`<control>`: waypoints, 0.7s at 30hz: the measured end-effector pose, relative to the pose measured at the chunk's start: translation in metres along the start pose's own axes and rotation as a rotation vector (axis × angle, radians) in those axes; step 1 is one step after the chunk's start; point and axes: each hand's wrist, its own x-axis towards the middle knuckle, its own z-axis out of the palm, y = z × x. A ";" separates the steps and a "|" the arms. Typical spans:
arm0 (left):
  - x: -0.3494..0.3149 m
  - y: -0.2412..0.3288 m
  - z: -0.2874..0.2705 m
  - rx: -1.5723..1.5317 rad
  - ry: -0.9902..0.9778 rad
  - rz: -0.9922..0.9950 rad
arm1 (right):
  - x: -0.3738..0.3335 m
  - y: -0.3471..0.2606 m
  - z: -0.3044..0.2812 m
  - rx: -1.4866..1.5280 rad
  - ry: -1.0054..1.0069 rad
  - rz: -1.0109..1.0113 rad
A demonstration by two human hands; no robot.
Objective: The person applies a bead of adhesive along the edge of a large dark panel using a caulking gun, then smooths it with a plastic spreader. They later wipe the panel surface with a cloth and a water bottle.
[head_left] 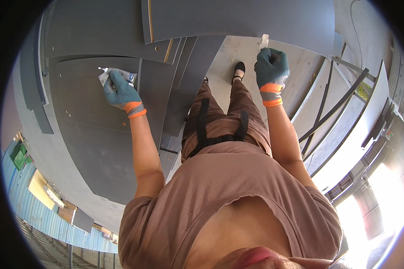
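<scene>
My left hand (120,90), in a teal, grey and orange work glove, is closed around a small crumpled squeeze tube (129,77), white and silver with a narrow nozzle. It is over a large dark grey panel (94,148). My right hand (272,67), gloved the same way, is closed in a fist. Out of its top sticks a small flat pale piece (264,40), like a little scraper; the part inside the fist is hidden. Its tip overlaps the near edge of another grey panel (238,18); I cannot tell whether they touch.
More dark grey panels (98,29) lie stacked at the far left, some with bare wood-coloured edges and small round holes. On the right stand a dark metal frame (332,105) and a long pale board (363,130). Concrete floor (231,49) shows around my feet.
</scene>
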 end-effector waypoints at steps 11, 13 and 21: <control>0.002 -0.007 -0.001 -0.024 0.008 0.012 | -0.057 -0.028 0.014 0.193 -0.375 0.037; 0.002 -0.006 0.000 -0.022 0.005 0.029 | -0.067 -0.026 0.016 0.153 -0.523 0.169; 0.001 -0.001 -0.001 -0.047 -0.006 0.016 | -0.073 -0.053 0.019 0.086 -0.639 0.127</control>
